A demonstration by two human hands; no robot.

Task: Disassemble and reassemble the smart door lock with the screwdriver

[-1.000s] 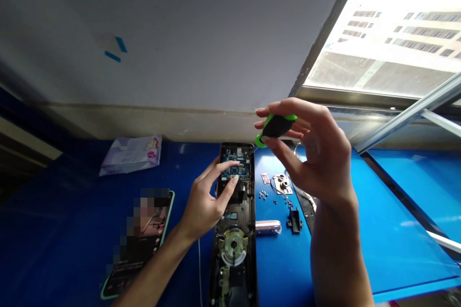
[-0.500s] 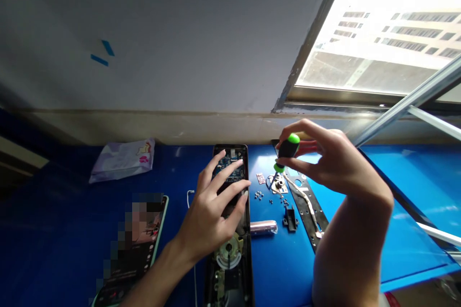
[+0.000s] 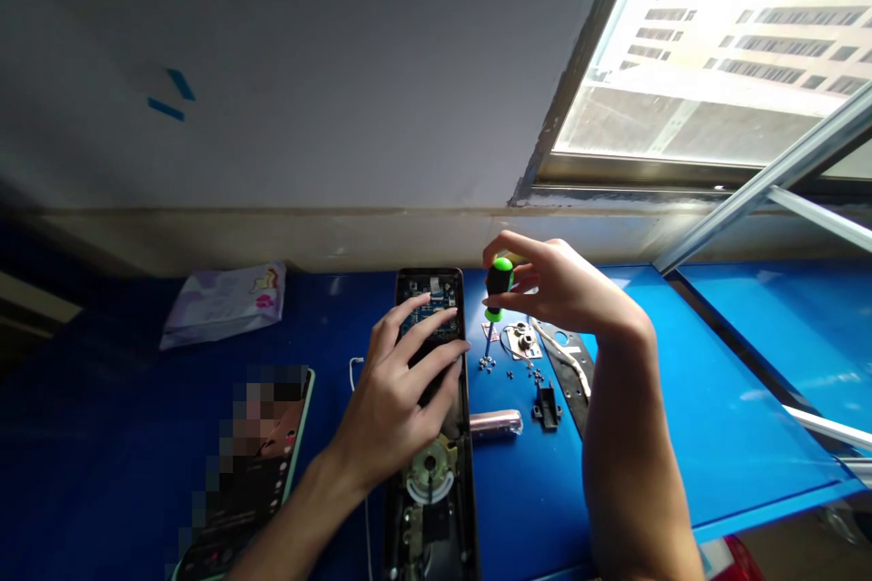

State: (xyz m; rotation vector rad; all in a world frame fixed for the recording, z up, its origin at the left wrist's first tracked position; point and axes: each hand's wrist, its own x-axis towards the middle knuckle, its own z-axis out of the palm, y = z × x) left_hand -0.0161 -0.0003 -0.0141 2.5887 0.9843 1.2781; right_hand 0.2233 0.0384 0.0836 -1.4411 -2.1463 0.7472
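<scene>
My right hand (image 3: 545,277) grips a green-and-black screwdriver (image 3: 500,287), its shaft pointing down. The tip meets or hovers just over a small pile of screws (image 3: 486,364) on the blue table. With fingers spread, my left hand (image 3: 412,381) rests over a long, dark, opened device housing (image 3: 465,472). Under my fingertips, a blue circuit board (image 3: 442,295) shows at the housing's far end. A round metal part (image 3: 431,465) sits lower in it. More tiny screws (image 3: 537,376) lie right of the pile, below a small plate with a round part (image 3: 524,340).
A pinkish cylinder (image 3: 496,424) and a black plastic bracket (image 3: 546,408) lie right of the housing. Beyond them is a black panel with a white cable (image 3: 569,359). On the left are a phone (image 3: 272,472), a white cable (image 3: 369,526) and a purple-white packet (image 3: 224,304).
My right hand has moved left with the screwdriver, which now stands nearly upright with its tip at the screw pile. My left hand keeps its place on the housing. The view has shifted slightly.
</scene>
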